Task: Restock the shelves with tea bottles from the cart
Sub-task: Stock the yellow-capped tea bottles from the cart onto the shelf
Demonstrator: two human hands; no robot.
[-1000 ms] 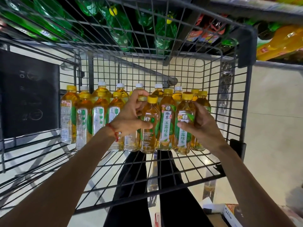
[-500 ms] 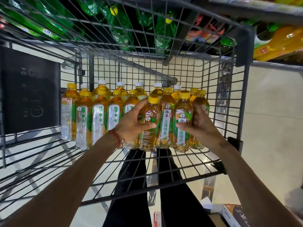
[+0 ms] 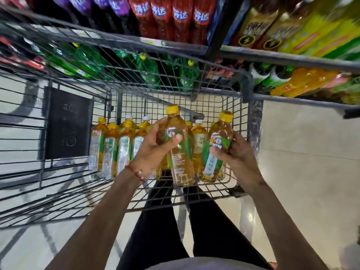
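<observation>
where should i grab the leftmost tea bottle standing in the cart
Likely round the narrow neck just under the yellow cap, coming from above: the leftmost bottle stands upright with neighbours close on its right, so its top and left side are free.

- Red bottles (image 3: 171,16) on the top shelf: white characters "芬达" on each label.
- Right tea bottle (image 3: 212,166), gripped by the right hand (image 3: 241,158): green label reads "冷", then "露绿茶" running downward. The thumb partly covers the character between.
- Brown bottles (image 3: 257,24), upper right: a lightning-bolt sign in a yellow ring. The black characters above it are blurred.
- Left tea bottle (image 3: 181,164), held in the left hand (image 3: 153,151): the small print is unreadable.
</observation>
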